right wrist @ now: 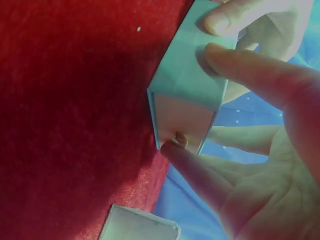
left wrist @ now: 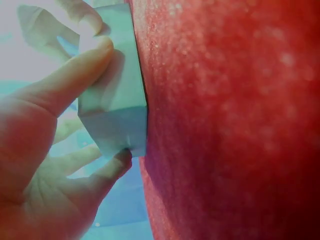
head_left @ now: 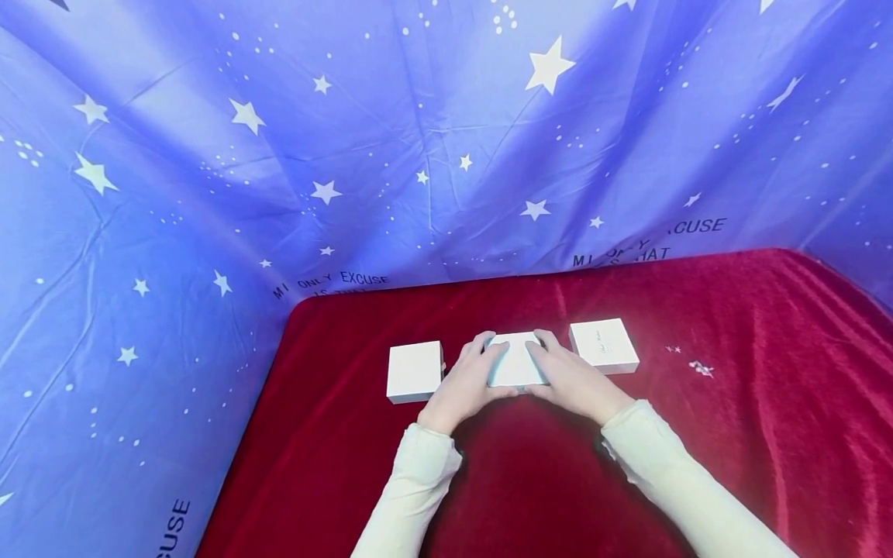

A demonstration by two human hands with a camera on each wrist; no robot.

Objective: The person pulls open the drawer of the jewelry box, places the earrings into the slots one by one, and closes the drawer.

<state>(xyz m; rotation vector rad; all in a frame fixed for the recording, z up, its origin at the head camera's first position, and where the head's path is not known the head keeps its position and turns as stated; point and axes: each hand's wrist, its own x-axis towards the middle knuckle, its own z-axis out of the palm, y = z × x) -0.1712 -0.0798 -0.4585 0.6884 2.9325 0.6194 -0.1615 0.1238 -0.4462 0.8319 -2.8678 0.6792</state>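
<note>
A small white box (head_left: 515, 360) sits between my two hands at the middle of the red cloth. My left hand (head_left: 463, 384) holds its left side, the thumb pressed on one broad face and a fingertip at the lower corner of the end. From the right, my right hand (head_left: 575, 380) grips the same box, thumb on that face too. The right wrist view shows a paler end panel with a small pull tab (right wrist: 180, 138), and a fingertip lies beside it. Parts of the box are covered by fingers.
Another white box (head_left: 414, 370) lies to the left of my hands. A third box (head_left: 604, 342), with faint script on its lid, lies to the right. Small shiny pieces (head_left: 701, 370) are farther right on the red cloth (head_left: 335, 457). A blue star-printed curtain (head_left: 391, 124) hangs behind the table.
</note>
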